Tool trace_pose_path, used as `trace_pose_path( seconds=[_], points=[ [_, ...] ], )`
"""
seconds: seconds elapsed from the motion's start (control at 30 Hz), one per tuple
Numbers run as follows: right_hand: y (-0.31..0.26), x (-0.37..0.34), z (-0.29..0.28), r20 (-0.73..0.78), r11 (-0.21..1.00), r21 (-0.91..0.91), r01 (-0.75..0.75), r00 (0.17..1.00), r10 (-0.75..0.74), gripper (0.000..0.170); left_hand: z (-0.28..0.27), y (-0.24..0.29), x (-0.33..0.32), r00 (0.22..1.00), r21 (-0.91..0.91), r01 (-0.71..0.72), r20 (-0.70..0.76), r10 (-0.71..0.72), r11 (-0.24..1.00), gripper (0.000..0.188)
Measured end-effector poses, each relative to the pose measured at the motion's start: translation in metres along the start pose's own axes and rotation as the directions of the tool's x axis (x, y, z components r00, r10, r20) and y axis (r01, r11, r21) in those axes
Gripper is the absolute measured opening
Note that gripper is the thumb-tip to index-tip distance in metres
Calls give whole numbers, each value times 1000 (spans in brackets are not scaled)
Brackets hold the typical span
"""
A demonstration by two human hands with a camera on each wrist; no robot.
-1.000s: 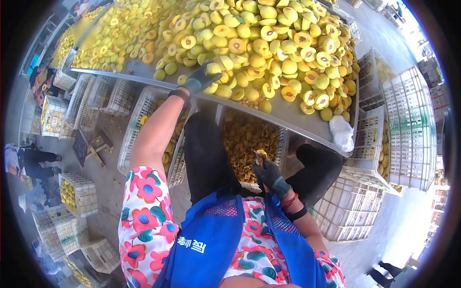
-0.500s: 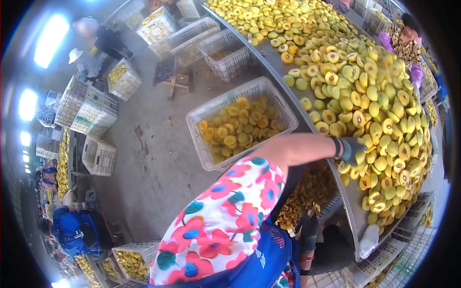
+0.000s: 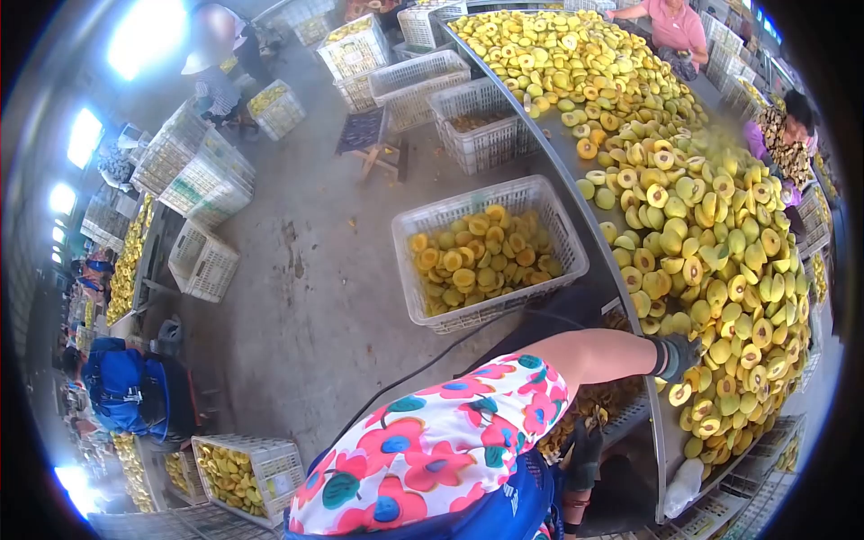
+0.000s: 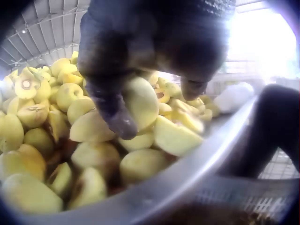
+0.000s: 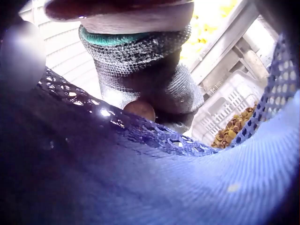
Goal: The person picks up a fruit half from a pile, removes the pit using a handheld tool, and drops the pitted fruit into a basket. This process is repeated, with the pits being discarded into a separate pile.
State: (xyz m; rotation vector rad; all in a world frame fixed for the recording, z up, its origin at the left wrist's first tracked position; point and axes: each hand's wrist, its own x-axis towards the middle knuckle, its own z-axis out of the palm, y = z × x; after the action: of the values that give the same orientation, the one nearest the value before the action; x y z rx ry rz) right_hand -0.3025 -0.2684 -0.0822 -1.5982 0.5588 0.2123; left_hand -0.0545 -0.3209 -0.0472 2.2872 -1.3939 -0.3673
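In the head view my gloved left hand (image 3: 679,357) reaches over the metal table's edge (image 3: 621,270) into the heap of halved yellow-green fruit (image 3: 720,261). Its fingers curl round a pale fruit half (image 4: 141,104) in the left wrist view, above other halves. Low over the crate of scraps, my gloved right hand (image 3: 583,453) grips a slim tool (image 3: 592,419), partly hidden. In the right wrist view, the round brown end of its handle (image 5: 139,110) shows under the glove (image 5: 140,77); blue cloth hides the fingers.
A crate of fruit halves (image 3: 490,315) stands on the floor left of the table. Stacked crates (image 3: 193,171) and a low stool (image 3: 364,135) are farther back. A clear plastic bag (image 3: 684,486) lies at the table's near corner. Other people work across the table.
The head view has swung left, showing more floor and people across the table. My left hand is now among fruit nearer the table's front end; my right hand still holds the tool low.
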Motion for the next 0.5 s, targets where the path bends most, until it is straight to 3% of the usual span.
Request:
trace_pose_path(
  seconds=[0.23,0.27,0.37,0.4,0.5],
  points=[
    [4,-17,-9,-65,996,77,-53,996,58,22,6,21,9,1000,335,-20,2,21,942,58],
    [7,-18,-12,-76,998,54,-33,996,38,21,6,23,4,995,343,-23,-86,56,939,46],
    [19,-21,-19,-103,1000,-6,19,994,-20,19,12,21,30,998,263,52,-53,-40,963,46],
    [18,-22,-22,-117,999,-21,28,993,-31,19,18,20,38,969,85,93,-235,-71,992,41],
    [2,-35,-23,-157,999,19,33,987,-30,20,42,4,55,818,-133,14,-569,-88,991,19]
  ],
)
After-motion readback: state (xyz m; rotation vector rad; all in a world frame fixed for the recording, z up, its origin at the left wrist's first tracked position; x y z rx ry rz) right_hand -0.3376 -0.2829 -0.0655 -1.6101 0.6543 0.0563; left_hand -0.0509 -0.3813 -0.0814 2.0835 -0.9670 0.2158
